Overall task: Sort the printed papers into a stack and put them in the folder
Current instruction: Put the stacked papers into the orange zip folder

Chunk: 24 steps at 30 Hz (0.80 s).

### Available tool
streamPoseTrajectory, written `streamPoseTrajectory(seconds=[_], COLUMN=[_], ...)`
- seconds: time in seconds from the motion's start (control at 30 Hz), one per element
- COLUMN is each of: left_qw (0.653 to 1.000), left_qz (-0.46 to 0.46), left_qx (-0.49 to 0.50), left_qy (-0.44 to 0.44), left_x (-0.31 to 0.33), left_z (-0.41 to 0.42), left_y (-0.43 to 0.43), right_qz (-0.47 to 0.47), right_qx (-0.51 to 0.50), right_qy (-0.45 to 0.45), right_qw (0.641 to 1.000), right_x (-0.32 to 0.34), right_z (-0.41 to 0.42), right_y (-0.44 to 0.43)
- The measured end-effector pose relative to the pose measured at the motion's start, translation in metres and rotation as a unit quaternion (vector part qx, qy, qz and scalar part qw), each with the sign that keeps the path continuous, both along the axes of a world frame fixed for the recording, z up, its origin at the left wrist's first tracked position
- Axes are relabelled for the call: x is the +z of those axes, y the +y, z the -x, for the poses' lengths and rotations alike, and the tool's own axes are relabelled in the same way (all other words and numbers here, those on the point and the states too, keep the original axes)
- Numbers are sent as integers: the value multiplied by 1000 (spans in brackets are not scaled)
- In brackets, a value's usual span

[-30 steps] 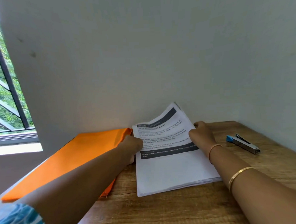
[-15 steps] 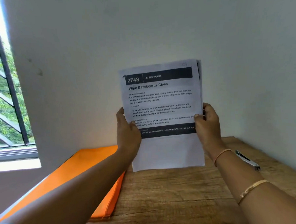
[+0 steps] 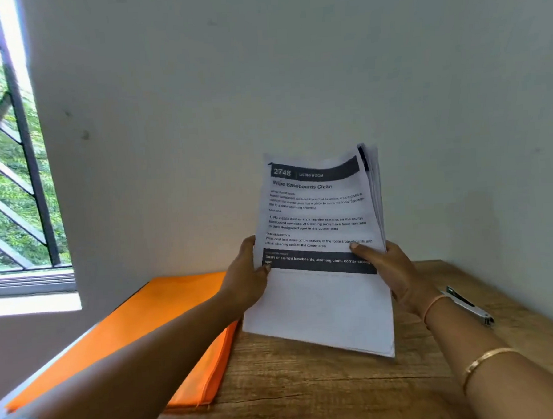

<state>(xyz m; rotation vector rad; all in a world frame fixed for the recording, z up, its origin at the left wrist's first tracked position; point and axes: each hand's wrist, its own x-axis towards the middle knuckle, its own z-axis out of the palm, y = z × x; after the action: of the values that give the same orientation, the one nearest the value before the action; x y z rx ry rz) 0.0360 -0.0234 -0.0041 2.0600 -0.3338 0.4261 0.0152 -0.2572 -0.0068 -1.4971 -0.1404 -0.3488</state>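
Observation:
A stack of printed papers [image 3: 322, 309] stands tilted on its bottom edge on the wooden table [image 3: 310, 399], its top leaning back toward the wall. The front sheet reads "2748 Wipe Baseboards Clean". My left hand [image 3: 245, 275] grips the stack's left edge, thumb on the front. On the right edge my right hand [image 3: 388, 267] holds it the same way. The sheets fan apart a little at the top right corner. An orange folder [image 3: 140, 331] lies closed and flat on the table to the left of the papers.
A metal stapler [image 3: 469, 306] lies on the table at the right, partly behind my right wrist. A white wall runs close behind the table and along its right side. A barred window [image 3: 14, 178] is at the far left.
The stack was lifted off the table and held upright in the air. Now it has come down, its bottom edge on the table and its top tilted back.

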Motion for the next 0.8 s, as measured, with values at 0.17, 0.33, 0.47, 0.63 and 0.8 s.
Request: streamPoseTrajectory(seconds=[0.17, 0.33, 0.47, 0.63, 0.8], left_qw=[996, 920, 866, 920, 926], left_qz=[-48, -341, -421, -290, -297], left_qx=[54, 152, 164, 154, 187], left_qy=[57, 116, 216, 217, 142], left_x=[0, -3, -2, 7, 23], left_z=[-4, -6, -2, -1, 2], left_y=[2, 24, 36, 54, 69], right_qz=[34, 140, 109, 27, 8], right_qx=[28, 25, 28, 80, 169], right_qy=[92, 254, 276, 264, 269], right_qw=[995, 957, 954, 961, 948], right_x=[1, -15, -23, -24, -25], right_z=[-6, -13, -16, -19, -15], right_y=[0, -4, -11, -20, -17])
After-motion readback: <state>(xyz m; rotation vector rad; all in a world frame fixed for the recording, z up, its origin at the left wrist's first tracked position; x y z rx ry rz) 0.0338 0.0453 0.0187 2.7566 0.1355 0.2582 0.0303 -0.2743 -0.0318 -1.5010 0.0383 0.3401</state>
